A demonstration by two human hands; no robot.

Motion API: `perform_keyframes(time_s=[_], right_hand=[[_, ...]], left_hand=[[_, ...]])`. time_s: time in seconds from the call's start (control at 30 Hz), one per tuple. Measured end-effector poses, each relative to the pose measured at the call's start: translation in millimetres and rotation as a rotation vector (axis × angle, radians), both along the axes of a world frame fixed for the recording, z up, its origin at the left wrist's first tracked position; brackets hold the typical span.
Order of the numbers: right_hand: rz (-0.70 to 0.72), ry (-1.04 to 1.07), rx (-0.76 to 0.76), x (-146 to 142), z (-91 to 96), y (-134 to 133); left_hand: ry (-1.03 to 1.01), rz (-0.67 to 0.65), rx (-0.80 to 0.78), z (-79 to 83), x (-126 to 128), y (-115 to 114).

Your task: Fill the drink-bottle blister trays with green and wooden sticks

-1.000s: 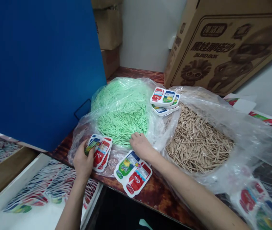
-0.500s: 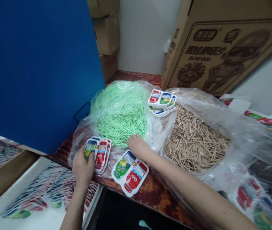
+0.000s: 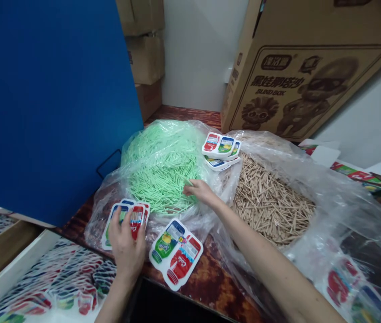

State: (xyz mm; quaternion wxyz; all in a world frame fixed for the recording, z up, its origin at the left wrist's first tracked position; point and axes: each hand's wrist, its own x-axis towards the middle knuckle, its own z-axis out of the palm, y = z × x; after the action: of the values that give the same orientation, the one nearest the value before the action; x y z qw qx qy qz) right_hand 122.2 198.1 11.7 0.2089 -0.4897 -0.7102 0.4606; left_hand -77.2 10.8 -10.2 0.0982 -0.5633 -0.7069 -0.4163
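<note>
My left hand [image 3: 128, 246] rests with fingers spread over a small stack of bottle-shaped blister packs [image 3: 137, 220], printed with cola and lemon pictures. At the near side of a clear plastic bag [image 3: 101, 215] full of thin green sticks [image 3: 163, 179], my right hand [image 3: 200, 190] is closed in a pinch. A pale green stick pokes up from its fingertips; how many are held I cannot tell. Between the hands, nearer the table edge, lies another blister pack [image 3: 176, 253], picture side up. A few more packs [image 3: 219, 146] lie piled on the plastic between the two bags.
Tan sticks [image 3: 274, 202] fill a second open bag at the right. A white box [image 3: 42, 251] of many packs stands low on the left. A blue panel [image 3: 49, 103] rises at left; a large carton [image 3: 278, 85] stands behind on the wood-patterned table [image 3: 210, 282].
My left hand has shifted right across the stack and its fingers have spread. My right hand has lifted slightly from the green sticks, with a stick showing at its fingertips. The view has tilted a little.
</note>
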Motion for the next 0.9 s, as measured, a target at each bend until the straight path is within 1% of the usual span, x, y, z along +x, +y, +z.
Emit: perform_keyframes(time_s=[0.07,0.17,0.23,0.3,0.4,0.47,0.53,0.6,0.63,0.7,0.77,0.83,0.9], right_hand=[[-0.067,0.133,-0.084,0,2.0,6],[-0.159,0.306,-0.182,3,11.2,11],[-0.176,0.409,-0.250,8,20.0,12],[-0.144,0.495,-0.334,12,28.9,8],[-0.050,0.574,-0.461,15,38.2,-7],[0.032,0.623,-0.584,14,39.4,-24],[0.113,0.679,-0.733,11,35.9,-43],[0.166,0.722,-0.844,7,28.2,-62],[0.174,0.734,-0.867,6,23.4,-71],[0.167,0.765,-0.895,6,13.0,-88],[0.136,0.805,-0.918,10,4.1,-102],[0.102,0.828,-0.947,17,-1.1,-115],[0.087,0.822,-0.999,25,-1.0,-123]], left_hand=[[-0.020,-0.075,-0.007,3.7,14,6],[-0.085,-0.192,-0.028,6.0,30,16],[-0.166,-0.268,-0.061,7.5,36,24],[-0.313,-0.341,-0.103,10.3,42,34],[-0.696,-0.445,-0.178,17.6,50,53],[-0.952,-0.487,-0.201,23.9,56,68],[-1.080,-0.501,-0.186,30.5,63,81],[-1.123,-0.544,-0.201,35.8,68,88],[-1.131,-0.586,-0.239,37.5,71,90],[-1.130,-0.688,-0.360,38.1,75,87],[-1.094,-0.757,-0.486,35.4,79,79],[-1.049,-0.773,-0.546,30.9,81,69],[-1.029,-0.751,-0.518,26.7,82,59]])
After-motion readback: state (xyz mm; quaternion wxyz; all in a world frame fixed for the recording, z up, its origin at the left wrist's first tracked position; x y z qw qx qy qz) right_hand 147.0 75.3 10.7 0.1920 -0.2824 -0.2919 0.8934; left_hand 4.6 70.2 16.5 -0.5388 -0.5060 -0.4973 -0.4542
